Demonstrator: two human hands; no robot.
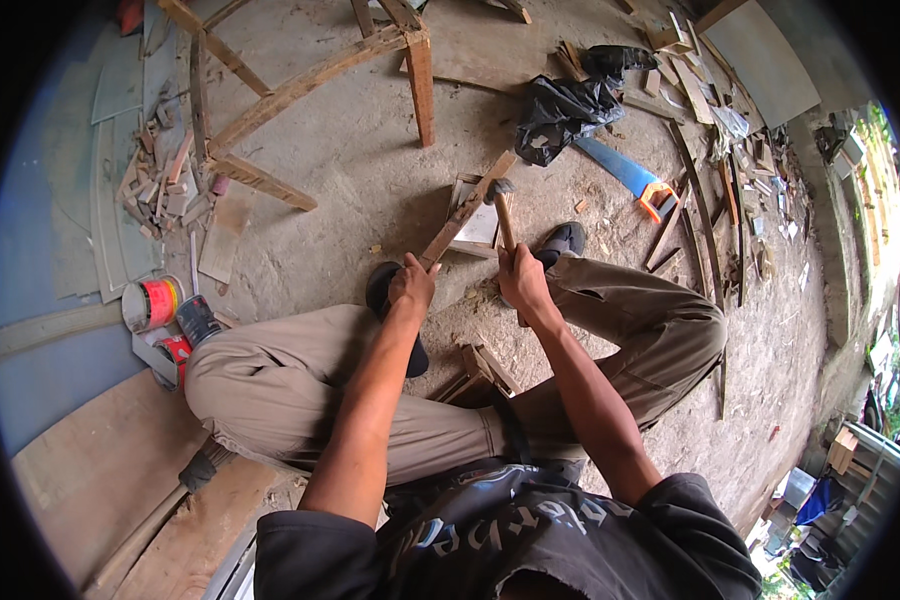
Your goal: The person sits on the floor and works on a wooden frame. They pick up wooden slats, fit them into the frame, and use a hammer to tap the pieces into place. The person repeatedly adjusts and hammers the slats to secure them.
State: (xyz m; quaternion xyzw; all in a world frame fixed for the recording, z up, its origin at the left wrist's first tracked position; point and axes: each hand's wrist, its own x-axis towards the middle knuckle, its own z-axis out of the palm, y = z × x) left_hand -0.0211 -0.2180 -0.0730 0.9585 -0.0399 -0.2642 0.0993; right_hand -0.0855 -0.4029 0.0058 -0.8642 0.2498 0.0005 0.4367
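Gripping a hammer [501, 205] by its handle end in closed right hand [521, 281], left hand [411, 284] clamped on wood strip [465, 213] at twelve o'clock between feet; stiff, head-heavy, probably best held low.

A rough concrete floor [360, 150] was strewn with wood offcuts [165, 180]. On it were seen a handsaw with a blue blade [620, 172], a crumpled black plastic bag [562, 112], a tin with a red label [150, 303], flat boards [760, 55] and a wooden chair frame [300, 85].
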